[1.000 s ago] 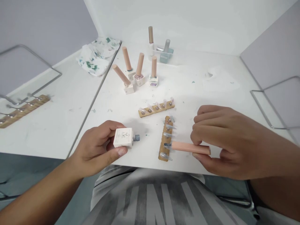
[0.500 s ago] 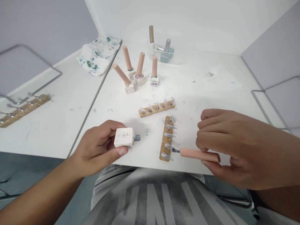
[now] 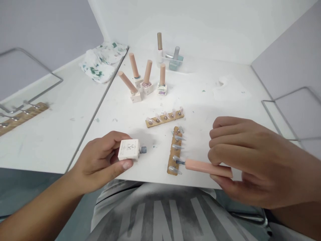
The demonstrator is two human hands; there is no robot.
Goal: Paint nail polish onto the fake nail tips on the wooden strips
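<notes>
My left hand [image 3: 106,159] is closed around a square white nail polish bottle [image 3: 128,149], tipped sideways with its uncapped neck pointing right. Between the thumb and fingers of my right hand [image 3: 240,160] is the peach-handled nail polish brush [image 3: 208,168]. Its dark bristles lie over a greyish false nail [image 3: 176,159], the second from the near end of a wooden nail stand [image 3: 173,152]. Several other false nails stick out to the right from that stand. Just behind it sits a second wooden stand [image 3: 164,119] with clear false nails.
Several peach-capped polish bottles [image 3: 146,87] stand farther back. Behind them are a gold-capped bottle [image 3: 159,47] and a clear tray [image 3: 186,68] holding a teal bottle. Stained tissue [image 3: 97,68] lies at the back left, near another wooden stand [image 3: 22,118] and a wire frame [image 3: 59,80].
The brush has moved left, so its bristles now overlap the false nail instead of sitting at its tip. The whole view has shifted slightly; my left hand keeps its hold on the bottle.
</notes>
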